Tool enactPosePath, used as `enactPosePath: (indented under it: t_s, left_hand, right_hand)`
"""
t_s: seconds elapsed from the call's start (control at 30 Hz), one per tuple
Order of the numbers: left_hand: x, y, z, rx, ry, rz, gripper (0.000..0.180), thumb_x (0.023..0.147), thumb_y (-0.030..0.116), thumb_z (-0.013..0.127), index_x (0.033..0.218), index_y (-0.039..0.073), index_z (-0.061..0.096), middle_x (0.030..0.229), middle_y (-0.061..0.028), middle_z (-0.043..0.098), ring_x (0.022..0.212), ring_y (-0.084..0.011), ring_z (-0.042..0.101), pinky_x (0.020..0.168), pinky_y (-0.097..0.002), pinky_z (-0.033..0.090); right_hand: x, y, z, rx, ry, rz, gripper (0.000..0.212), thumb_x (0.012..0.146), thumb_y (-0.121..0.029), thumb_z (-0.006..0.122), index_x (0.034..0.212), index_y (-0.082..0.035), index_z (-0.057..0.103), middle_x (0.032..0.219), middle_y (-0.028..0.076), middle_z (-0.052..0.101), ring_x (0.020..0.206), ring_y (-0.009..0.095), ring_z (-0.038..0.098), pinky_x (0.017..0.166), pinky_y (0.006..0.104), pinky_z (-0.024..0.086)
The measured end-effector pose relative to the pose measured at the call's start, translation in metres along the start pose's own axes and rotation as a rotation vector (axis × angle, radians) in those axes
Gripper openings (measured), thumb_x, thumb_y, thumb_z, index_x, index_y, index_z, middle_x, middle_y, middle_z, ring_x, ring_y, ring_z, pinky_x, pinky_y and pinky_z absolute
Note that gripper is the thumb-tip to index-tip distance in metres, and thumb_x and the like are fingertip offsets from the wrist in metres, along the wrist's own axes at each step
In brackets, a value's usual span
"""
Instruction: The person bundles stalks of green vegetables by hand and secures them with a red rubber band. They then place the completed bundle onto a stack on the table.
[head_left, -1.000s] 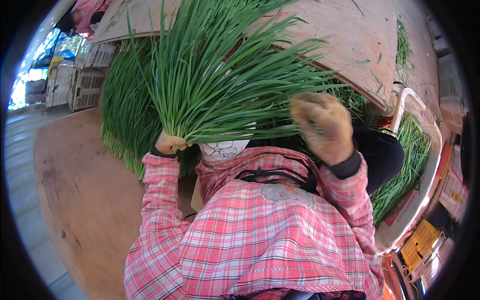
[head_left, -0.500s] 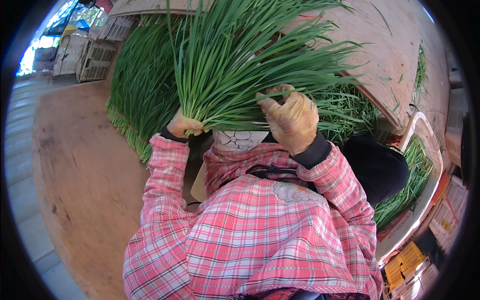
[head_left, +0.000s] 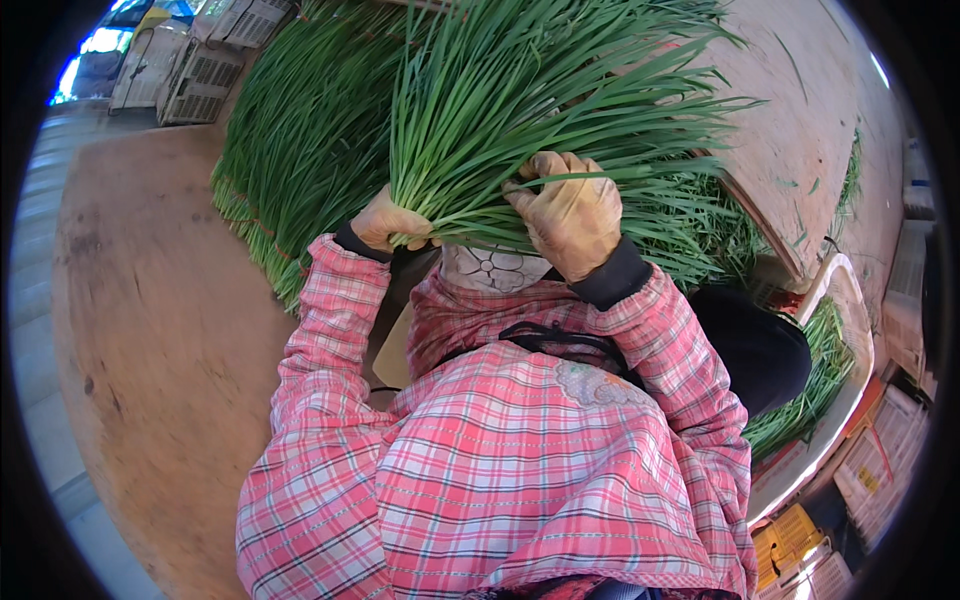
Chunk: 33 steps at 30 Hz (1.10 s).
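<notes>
A fanned-out bunch of garlic chives (head_left: 470, 130), long and flat-leaved, spreads in front of me with its leaf tips pointing away and to the right. My left hand (head_left: 388, 220), in a tan glove, is closed around the pale stem ends. Over the right part of the bunch, my gloved right hand (head_left: 575, 215) has its fingers curled in among the leaves, and one blade lies across them. Its fingertips are partly hidden, so how many leaves it pinches is unclear. Beyond my left hand lies a big pile of chives (head_left: 300, 150), stems toward me.
A wooden board (head_left: 150, 330) fills the left side. At the right are another board (head_left: 790, 110), loose cut leaves (head_left: 735, 225) and a white basket (head_left: 862, 345) holding greens. Plastic crates (head_left: 205, 85) stand at the far left; a yellow crate (head_left: 785, 540) is at the lower right.
My right hand has moved slightly left and closer to the stem end, its fingers still curled. My left hand keeps its hold on the stems. The whole view has shifted a little.
</notes>
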<state>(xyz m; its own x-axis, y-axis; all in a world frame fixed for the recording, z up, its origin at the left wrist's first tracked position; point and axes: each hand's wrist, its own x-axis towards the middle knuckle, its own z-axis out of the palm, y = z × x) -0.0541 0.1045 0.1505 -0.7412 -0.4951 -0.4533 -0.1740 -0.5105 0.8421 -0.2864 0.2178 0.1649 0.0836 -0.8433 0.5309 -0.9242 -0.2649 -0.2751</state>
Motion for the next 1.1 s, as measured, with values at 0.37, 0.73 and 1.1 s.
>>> enactPosePath:
  t_s: [0.37,0.73,1.1]
  left_hand:
    - [-0.002,-0.006,-0.008,-0.084,-0.069,0.012,0.056,0.064,0.005,0.069,0.116,-0.001,0.051,0.087,-0.0139,0.064,0.065,-0.0203,0.062,0.049,-0.0255,0.044]
    - [-0.005,-0.015,0.007,-0.135,0.072,0.099,0.054,0.06,0.008,0.07,0.111,-0.003,0.053,0.082,-0.0156,0.064,0.06,-0.0209,0.061,0.045,-0.0239,0.043]
    - [-0.011,-0.016,0.007,-0.173,0.014,0.135,0.049,0.067,-0.003,0.068,0.113,-0.002,0.053,0.081,-0.0087,0.061,0.059,-0.0123,0.055,0.049,-0.0233,0.041]
  right_hand:
    - [-0.007,-0.009,-0.01,-0.119,-0.171,0.08,0.007,0.072,-0.011,0.056,0.079,-0.008,0.058,0.082,0.008,0.058,0.074,0.025,0.057,0.062,0.0374,0.046]
    - [-0.011,-0.025,-0.034,0.062,-0.141,0.128,0.023,0.077,-0.019,0.065,0.1,-0.016,0.063,0.085,0.007,0.061,0.074,0.026,0.059,0.063,0.0396,0.048]
    - [-0.034,-0.027,-0.017,0.159,-0.267,0.22,0.044,0.084,-0.02,0.059,0.126,-0.01,0.05,0.091,0.015,0.063,0.071,0.032,0.062,0.061,0.0414,0.049]
